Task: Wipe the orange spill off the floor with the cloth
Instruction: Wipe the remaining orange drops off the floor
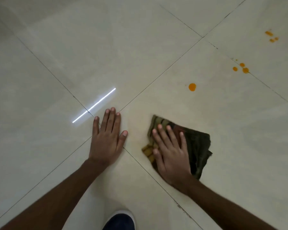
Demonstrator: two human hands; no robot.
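On the floor our flat right hand presses the cloth, gripping nothing, left hand open flat; next, we judge, sweep toward the orange drops.

The light was dim and even, giving the pale floor a grey-green cast. One hard glare broke it: a thin white streak, the mirror of an overhead tube lamp, lay just beyond the fingers of the left hand, with a faint halo around it. Shadows were soft and barely visible under both hands. The cloth beside the fingers of the right hand looked smeared at its edges, likely motion blur. Tile joints bowed toward the frame borders from the wide lens, and the corners fell darker. The far orange drops looked soft and slightly smudged.
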